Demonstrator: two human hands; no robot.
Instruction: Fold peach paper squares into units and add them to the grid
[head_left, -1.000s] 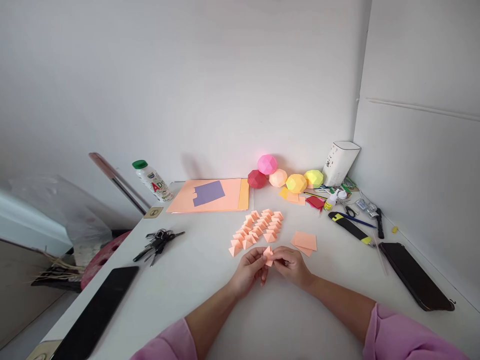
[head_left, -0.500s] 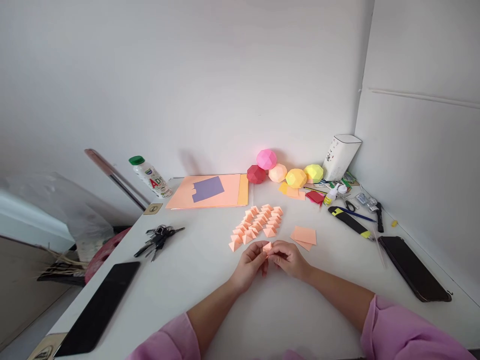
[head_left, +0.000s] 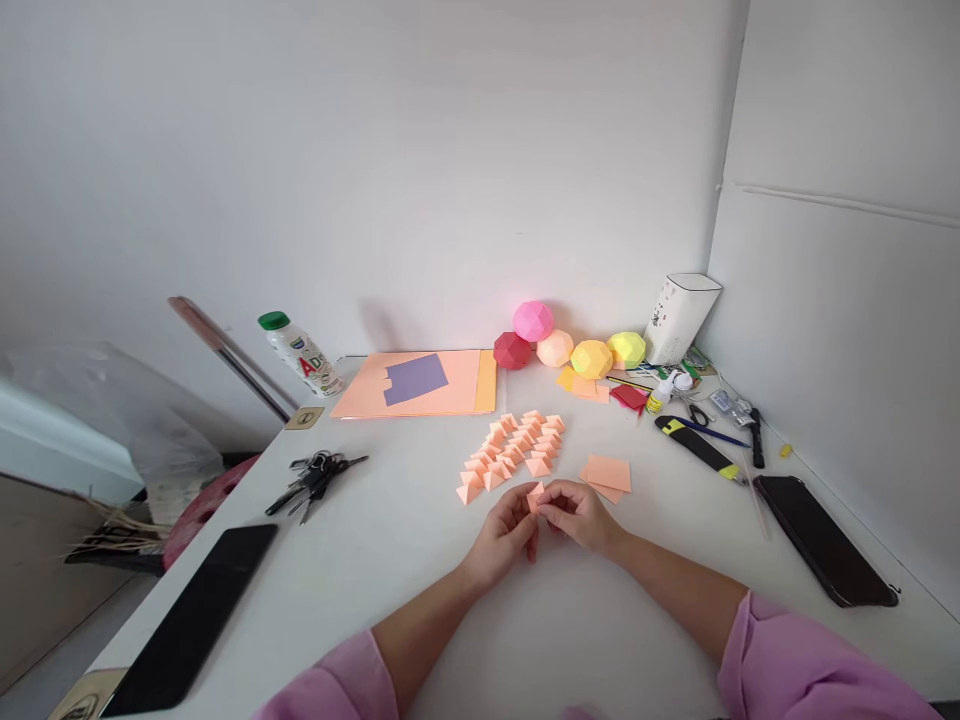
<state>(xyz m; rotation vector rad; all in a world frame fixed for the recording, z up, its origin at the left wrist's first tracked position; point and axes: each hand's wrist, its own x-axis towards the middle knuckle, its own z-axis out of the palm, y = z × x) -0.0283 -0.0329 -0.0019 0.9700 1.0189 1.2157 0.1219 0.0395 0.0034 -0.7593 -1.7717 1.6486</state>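
Observation:
A small folded peach paper piece [head_left: 535, 497] is pinched between my two hands, low over the table. My left hand [head_left: 504, 530] grips it from the left, thumb and fingers closed. From the right, my right hand [head_left: 576, 512] holds its other side between thumb and forefinger. Just beyond my hands stand rows of several folded peach paper units [head_left: 512, 450] with pointed tops. To the right of them lie peach paper squares [head_left: 609, 473], overlapping. The lower part of the held piece is hidden by my fingers.
Faceted paper balls [head_left: 555, 348] line the wall. Peach sheets [head_left: 360, 387] lie back left beside a white bottle [head_left: 301, 352]. Keys [head_left: 319, 478] and a black tablet-like slab [head_left: 199, 610] are left. A glue bottle [head_left: 660, 395], box cutter [head_left: 697, 447] and dark phone [head_left: 821, 540] lie right.
The held paper piece has turned slightly and shows more of its face. My fingers have shifted a little around it; both hands stay in nearly the same place.

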